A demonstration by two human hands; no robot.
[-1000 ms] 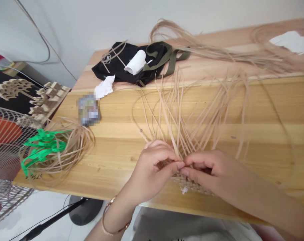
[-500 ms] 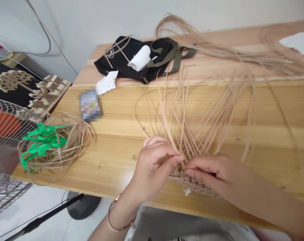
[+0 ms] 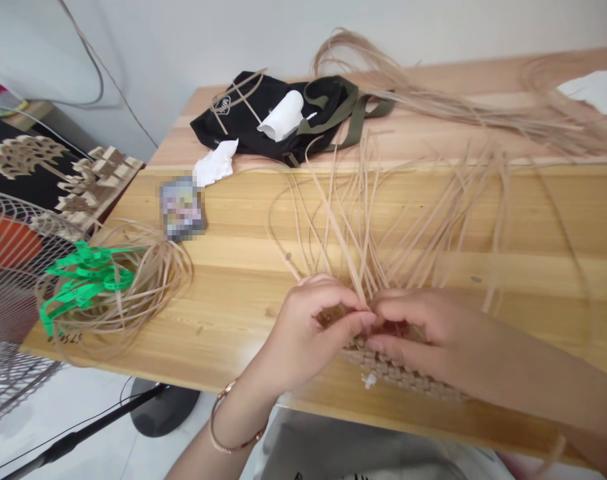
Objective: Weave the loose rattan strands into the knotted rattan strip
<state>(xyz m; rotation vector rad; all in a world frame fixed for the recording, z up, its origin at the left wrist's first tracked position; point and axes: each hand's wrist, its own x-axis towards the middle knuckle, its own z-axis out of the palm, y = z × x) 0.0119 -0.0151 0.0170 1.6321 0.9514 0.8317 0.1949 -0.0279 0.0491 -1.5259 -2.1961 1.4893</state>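
A woven piece of tan strips (image 3: pixel 408 377) lies near the table's front edge, with many long loose strips (image 3: pixel 363 220) fanning away from it across the wood. My left hand (image 3: pixel 316 333) pinches a tan strip between thumb and forefinger at the weave's left end. Close against it, my right hand (image 3: pixel 423 327) is closed in a pinch on the woven piece, its fingertips almost touching those of my left. The fingers hide the exact spot where strip and weave meet. A small white scrap (image 3: pixel 369 380) sticks out at the weave's lower edge.
A black bag (image 3: pixel 263 113) with white paper rolls lies at the back. Behind the weave stretches a strip bundle (image 3: pixel 433 100). A coil (image 3: pixel 153 287) with green ties sits at the left, near a small blurred box (image 3: pixel 182 208). A wire fan guard (image 3: pixel 13 267) stands beyond the left edge.
My right hand has moved slightly up and left, closer to my left fingertips. More of the weave's lower edge now shows, and the strip at my left hand leans further left.
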